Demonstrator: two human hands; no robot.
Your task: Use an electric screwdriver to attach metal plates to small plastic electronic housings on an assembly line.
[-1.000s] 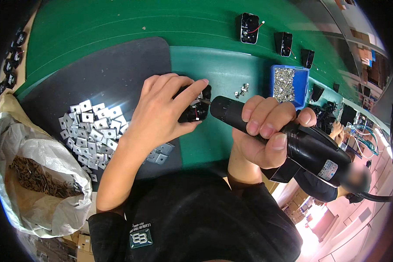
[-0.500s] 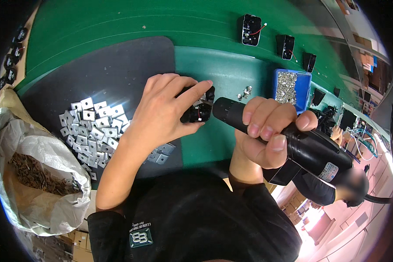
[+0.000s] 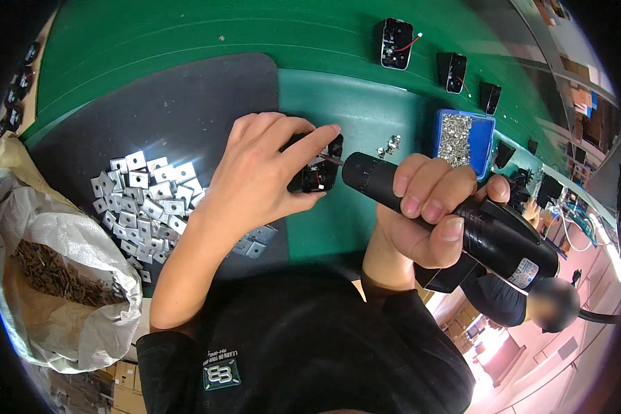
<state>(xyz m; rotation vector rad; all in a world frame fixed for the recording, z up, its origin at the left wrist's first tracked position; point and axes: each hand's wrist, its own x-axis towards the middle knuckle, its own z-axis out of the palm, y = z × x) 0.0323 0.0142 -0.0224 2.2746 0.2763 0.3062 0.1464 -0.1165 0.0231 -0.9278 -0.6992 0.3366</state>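
My left hand (image 3: 265,162) is closed around a small black plastic housing (image 3: 317,176), fingers over its far side and thumb along the near side. Part of the housing is hidden under the hand. In my right hand (image 3: 431,207) is a black electric screwdriver (image 3: 372,176), gripped round its body. Its thin bit (image 3: 332,159) points left into the housing's open side; whether the tip touches a screw I cannot make out. Several loose screws (image 3: 391,145) lie on the green mat just beyond the screwdriver's nose.
Square metal plates with holes (image 3: 145,200) are heaped on the dark mat (image 3: 207,96) at left. A blue box (image 3: 488,141) of screws stands at right. Black housings (image 3: 396,45) line the far green surface. A white sack (image 3: 55,338) sits lower left; another person (image 3: 497,300) is at right.
The screwdriver has drawn slightly to the right, away from the housing, and more of its bit now shows. My left hand and the housing stay almost in place.
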